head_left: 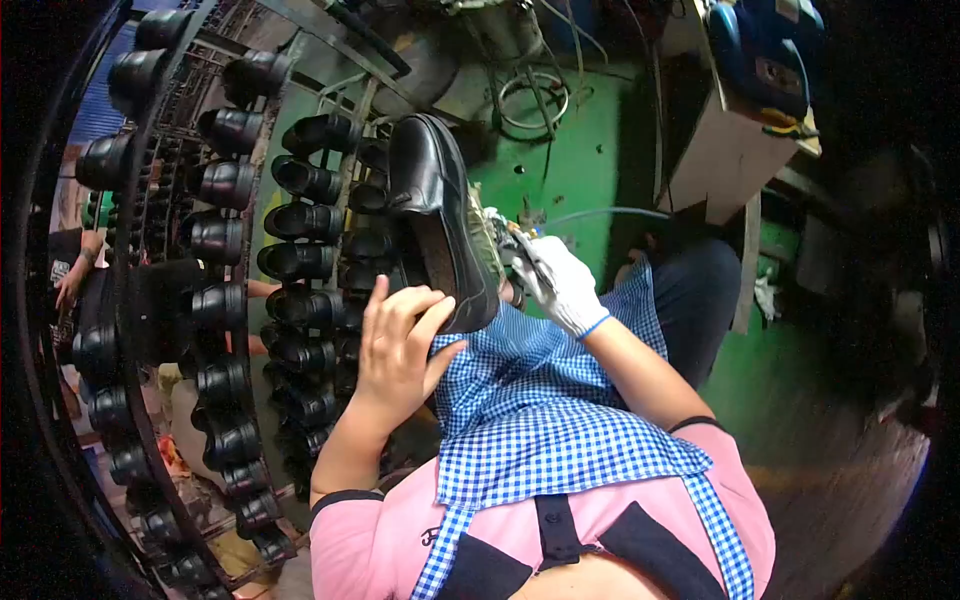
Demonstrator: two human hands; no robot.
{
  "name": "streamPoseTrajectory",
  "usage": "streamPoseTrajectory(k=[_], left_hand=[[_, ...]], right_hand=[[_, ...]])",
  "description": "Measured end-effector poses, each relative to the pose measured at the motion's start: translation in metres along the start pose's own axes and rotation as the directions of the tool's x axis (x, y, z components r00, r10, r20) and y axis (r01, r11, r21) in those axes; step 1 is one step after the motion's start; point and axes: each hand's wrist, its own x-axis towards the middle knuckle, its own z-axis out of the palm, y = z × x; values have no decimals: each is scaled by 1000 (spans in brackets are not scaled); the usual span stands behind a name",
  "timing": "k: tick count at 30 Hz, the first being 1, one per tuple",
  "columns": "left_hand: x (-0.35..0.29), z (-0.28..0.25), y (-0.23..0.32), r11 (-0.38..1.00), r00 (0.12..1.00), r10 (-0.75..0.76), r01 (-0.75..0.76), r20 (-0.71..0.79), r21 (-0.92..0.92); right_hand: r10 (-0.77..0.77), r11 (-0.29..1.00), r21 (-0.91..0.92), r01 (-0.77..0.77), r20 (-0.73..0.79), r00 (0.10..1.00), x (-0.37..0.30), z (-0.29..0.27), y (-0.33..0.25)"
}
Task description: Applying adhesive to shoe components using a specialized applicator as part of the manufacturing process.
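Observation:
A black leather shoe is raised in front of me, toe pointing away and its opening turned up toward me. My bare left hand grips it at the heel, fingers over the collar and thumb spread below. To the right of the shoe, my right hand, in a white glove with a blue cuff edge, is closed around a metal tool that looks like a spray gun. Its front end is close to the shoe's right side, by a crumpled greenish-yellow piece. The glove hides much of the tool's body.
Tall racks on the left carry many black shoes. Another person's hand shows behind them. A round metal stand is ahead on the green floor. A blue hose runs rightward near a pale bench holding a blue case.

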Motion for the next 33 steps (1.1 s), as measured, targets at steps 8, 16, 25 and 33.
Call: streamPoseTrajectory(k=[8,16,25,33], left_hand=[[32,-35,6,910,912,253,-337,322,240],[58,-37,6,901,848,310,-406,430,152],[70,-37,11,920,854,304,-378,422,104],[72,-37,12,931,855,288,-355,431,82]], right_hand=[[130,987,71,-144,176,976,-9,1,9],[288,794,404,-454,408,867,-32,-96,-49],[170,813,464,-351,388,906,-25,-104,-56],[-60,969,246,9,201,978,-26,-101,-58]])
